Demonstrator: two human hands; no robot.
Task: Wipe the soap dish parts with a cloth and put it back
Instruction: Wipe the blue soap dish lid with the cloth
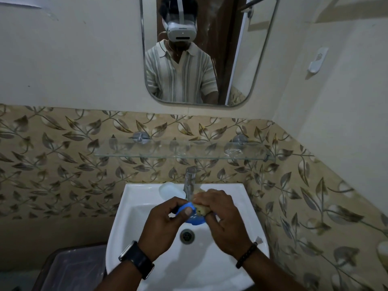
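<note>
Over the white sink (237, 198), my left hand (165, 221) grips a blue slotted soap dish part (194, 219) by its left rim. My right hand (222, 215) presses a yellowish cloth (202, 208) against the top of that blue part. Most of the blue part is hidden behind my fingers. A pale translucent dish part (171, 190) lies on the sink's back ledge, left of the tap.
A chrome tap (190, 181) rises just behind my hands. The drain (187, 236) lies below them. A glass shelf (184, 152) hangs on the leaf-patterned tiles, with a mirror (201, 49) above. A lidded plastic bin (73, 267) stands at the lower left.
</note>
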